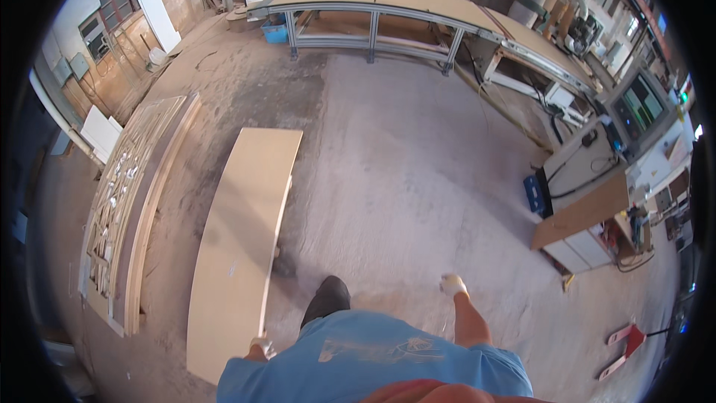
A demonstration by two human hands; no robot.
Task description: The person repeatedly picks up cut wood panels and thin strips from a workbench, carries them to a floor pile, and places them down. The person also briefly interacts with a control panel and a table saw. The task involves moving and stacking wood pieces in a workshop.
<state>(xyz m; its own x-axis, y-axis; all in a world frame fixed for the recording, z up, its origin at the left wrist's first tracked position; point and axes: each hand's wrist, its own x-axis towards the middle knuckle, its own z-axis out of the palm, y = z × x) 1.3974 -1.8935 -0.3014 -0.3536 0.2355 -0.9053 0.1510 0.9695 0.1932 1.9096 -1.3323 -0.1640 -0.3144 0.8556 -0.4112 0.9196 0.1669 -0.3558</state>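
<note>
My right hand (452, 284), in a pale glove, hangs over the floor ahead of my body. Its fingers look curled in, with nothing visible in them. At the lower left, my left hand (262, 345), also gloved, is close to the right edge of a stack of long tan boards (237, 231). Whether it touches the stack I cannot make out, and its fingers are mostly hidden by my arm and blue shirt. One dark-clad leg (328, 298) steps forward beside the boards.
Left lies a pile of thin wood strips (123, 201). A long metal-framed table (373, 21) spans the far side, with a blue crate (275, 33) under it. Right are a control console (634, 116), a wooden cabinet (585, 231) and a red pallet jack (632, 342).
</note>
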